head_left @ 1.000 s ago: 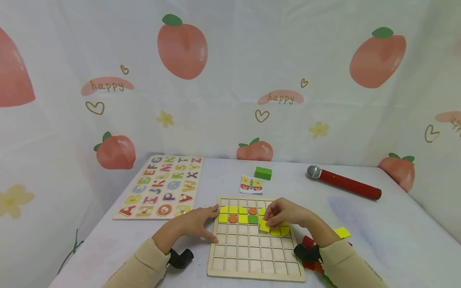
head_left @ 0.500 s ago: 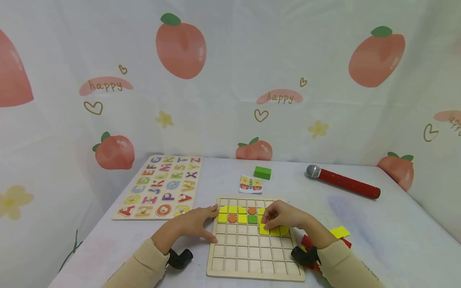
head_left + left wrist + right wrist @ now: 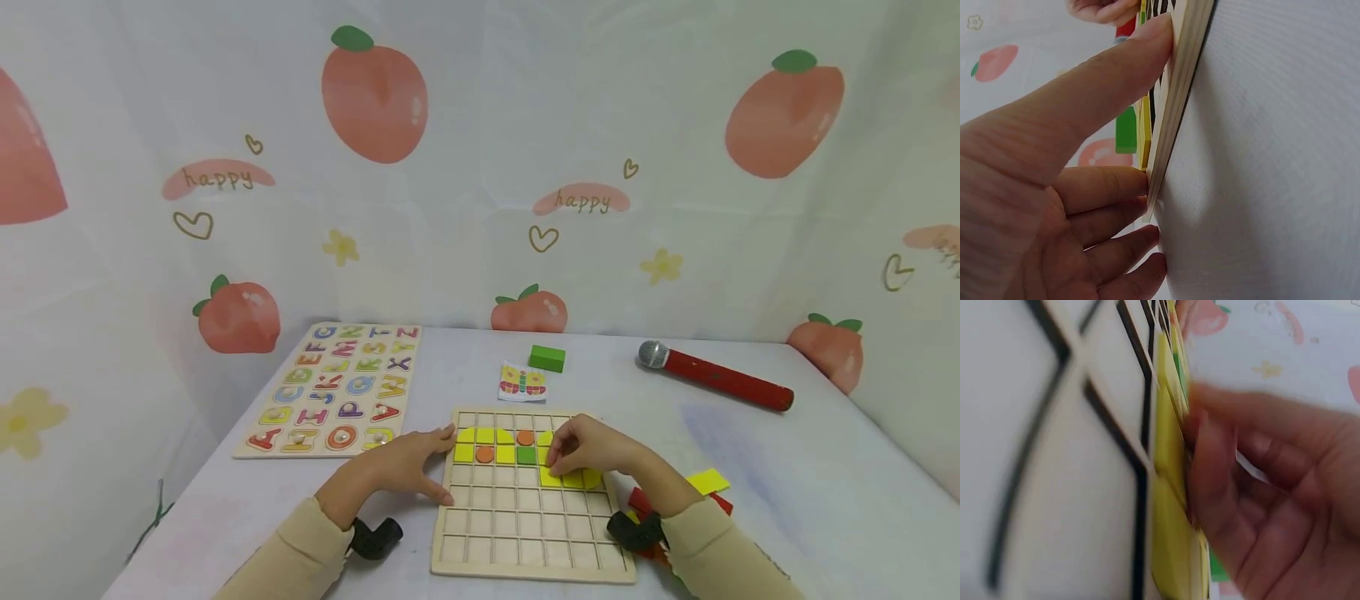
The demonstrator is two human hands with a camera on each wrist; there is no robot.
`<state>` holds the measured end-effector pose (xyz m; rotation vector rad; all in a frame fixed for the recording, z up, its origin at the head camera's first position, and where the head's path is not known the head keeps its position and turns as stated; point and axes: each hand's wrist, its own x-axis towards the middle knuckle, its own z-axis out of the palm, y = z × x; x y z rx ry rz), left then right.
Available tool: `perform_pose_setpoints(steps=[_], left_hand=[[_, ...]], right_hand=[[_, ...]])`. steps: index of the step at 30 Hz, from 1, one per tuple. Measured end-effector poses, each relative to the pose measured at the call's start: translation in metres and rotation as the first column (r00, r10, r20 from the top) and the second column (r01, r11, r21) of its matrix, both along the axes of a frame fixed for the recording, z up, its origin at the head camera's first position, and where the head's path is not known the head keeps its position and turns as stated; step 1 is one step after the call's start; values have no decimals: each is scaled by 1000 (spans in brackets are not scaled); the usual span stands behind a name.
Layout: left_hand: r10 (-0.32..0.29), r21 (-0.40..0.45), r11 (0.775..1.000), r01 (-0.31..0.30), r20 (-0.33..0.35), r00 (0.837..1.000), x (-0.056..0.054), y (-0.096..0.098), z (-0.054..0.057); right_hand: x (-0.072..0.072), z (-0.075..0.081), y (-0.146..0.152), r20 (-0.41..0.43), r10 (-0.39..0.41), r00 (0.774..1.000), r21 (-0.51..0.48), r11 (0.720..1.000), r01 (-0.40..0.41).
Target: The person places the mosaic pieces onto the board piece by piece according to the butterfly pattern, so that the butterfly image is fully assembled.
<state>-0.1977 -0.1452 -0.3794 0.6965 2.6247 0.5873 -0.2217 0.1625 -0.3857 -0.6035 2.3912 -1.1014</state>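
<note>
A light wooden grid board (image 3: 517,528) lies on the white table, with yellow, orange and green tiles in its upper rows. My left hand (image 3: 401,465) rests at the board's left side, thumb and fingers spread. In the left wrist view its thumb and fingertips meet the wooden edge (image 3: 1175,103). My right hand (image 3: 598,448) holds its bent fingertips and thumb at a yellow square tile (image 3: 547,478), which sits in a cell of the third row beside other yellow tiles. The right wrist view shows the thumb and fingers close against the yellow tiles (image 3: 1169,434).
Behind the board lie a butterfly picture card (image 3: 523,383) and a green block (image 3: 547,358). An alphabet puzzle board (image 3: 330,392) is at the left, a red microphone (image 3: 723,377) at the back right. Loose red and yellow pieces (image 3: 708,482) lie by the right forearm.
The yellow square tile, tilted in my right fingers one second ago, now lies flat in its cell. My right hand has shifted slightly; my left hand has stayed at the board's edge.
</note>
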Motion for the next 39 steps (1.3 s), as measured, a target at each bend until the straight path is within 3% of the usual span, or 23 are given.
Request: perform_pose_setpoints(steps=[8, 16, 27, 32, 35, 39], left_hand=[[-4, -11, 1000, 3, -10, 1000, -2, 0, -3], [-1, 7, 1000, 1, -1, 1000, -1, 0, -2], [-8, 15, 1000, 8, -3, 1000, -2, 0, -2], [-16, 19, 1000, 16, 1, 1000, -2, 1, -2], [-15, 21, 1000, 15, 2, 1000, -2, 2, 0], [-7, 21, 1000, 7, 2, 1000, -2, 2, 0]], right_hand=[[8, 15, 19, 55, -16, 998, -32, 999, 17], [35, 24, 52, 75, -61, 995, -42, 997, 65], [74, 18, 103, 182, -131, 975, -75, 986, 146], [90, 6, 122, 229, -31, 973, -188, 979, 75], [98, -3, 132, 248, 64, 967, -292, 956, 12], [102, -11, 138, 271, 133, 953, -376, 926, -23]])
